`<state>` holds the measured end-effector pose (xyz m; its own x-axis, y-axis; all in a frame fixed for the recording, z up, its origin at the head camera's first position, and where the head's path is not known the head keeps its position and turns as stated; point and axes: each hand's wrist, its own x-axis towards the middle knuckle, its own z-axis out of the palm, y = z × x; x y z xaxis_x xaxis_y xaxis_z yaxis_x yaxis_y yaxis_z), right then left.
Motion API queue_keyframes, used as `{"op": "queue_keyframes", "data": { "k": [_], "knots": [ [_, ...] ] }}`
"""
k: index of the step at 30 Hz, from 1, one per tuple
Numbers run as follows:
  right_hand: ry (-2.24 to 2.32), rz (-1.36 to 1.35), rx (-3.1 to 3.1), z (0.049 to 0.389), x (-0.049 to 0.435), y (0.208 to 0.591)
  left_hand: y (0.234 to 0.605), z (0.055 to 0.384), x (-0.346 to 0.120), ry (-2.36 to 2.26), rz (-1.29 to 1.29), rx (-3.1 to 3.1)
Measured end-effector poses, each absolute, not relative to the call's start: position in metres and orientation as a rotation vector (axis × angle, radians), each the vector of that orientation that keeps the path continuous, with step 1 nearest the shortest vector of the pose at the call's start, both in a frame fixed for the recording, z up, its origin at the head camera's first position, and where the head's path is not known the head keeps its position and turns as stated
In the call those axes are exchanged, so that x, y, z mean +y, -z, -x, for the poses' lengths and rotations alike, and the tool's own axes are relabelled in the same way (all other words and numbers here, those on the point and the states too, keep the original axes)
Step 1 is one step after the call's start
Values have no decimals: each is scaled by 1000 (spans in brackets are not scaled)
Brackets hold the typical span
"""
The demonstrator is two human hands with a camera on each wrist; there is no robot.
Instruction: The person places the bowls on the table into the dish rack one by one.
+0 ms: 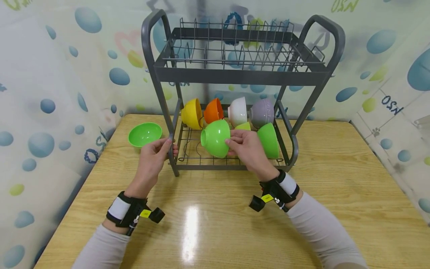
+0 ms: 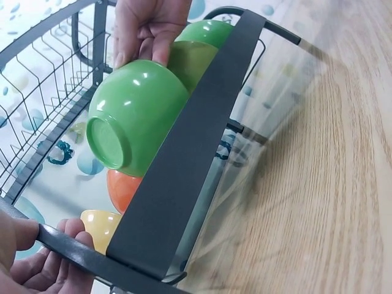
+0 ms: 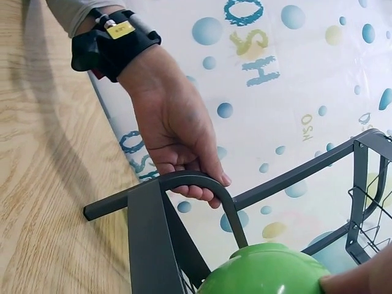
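Note:
My right hand (image 1: pixel 250 151) pinches the rim of a green bowl (image 1: pixel 215 139), tilted on its side above the lower tier of a dark grey two-tier dish rack (image 1: pixel 235 76). The left hand (image 1: pixel 152 160) grips the rack's left front post; in the right wrist view its fingers curl round the curved bar (image 3: pixel 190 177). Behind the held bowl, yellow (image 1: pixel 190 114), orange (image 1: pixel 213 111), white (image 1: pixel 237 112) and purple (image 1: pixel 262 113) bowls stand on edge in a row. A second green bowl (image 1: pixel 268 141) leans at the lower tier's right, beside a mostly hidden yellow-green bowl (image 1: pixel 243 126).
Another green bowl (image 1: pixel 145 134) lies upright on the wooden table (image 1: pixel 221 216), left of the rack. The rack's upper tier (image 1: pixel 228 54) has wire dividers. Behind stands a patterned wall covering (image 1: pixel 90 67).

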<state>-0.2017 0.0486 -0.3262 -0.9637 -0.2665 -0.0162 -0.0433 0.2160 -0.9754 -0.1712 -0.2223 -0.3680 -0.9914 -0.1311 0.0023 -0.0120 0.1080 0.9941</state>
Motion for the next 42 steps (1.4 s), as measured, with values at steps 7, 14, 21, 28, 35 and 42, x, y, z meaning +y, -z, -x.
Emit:
{"op": "queue_keyframes", "data": {
  "k": [7, 14, 21, 28, 35, 42],
  "knots": [
    [1776, 252, 2369, 203, 42, 330, 368, 171, -223, 2025, -158, -2279],
    [1681, 289, 2491, 205, 36, 336, 369, 171, -223, 2023, -168, -2290],
    [1603, 359, 2600, 207, 35, 339, 369, 172, -223, 2034, -162, -2280],
    [1536, 402, 2697, 208, 31, 339, 369, 172, -223, 2040, -178, -2286],
    [1479, 436, 2762, 208, 28, 337, 368, 173, -223, 2074, -169, -2265],
    [1408, 455, 2836, 209, 25, 335, 369, 173, -223, 2075, -155, -2257]
  ]
}}
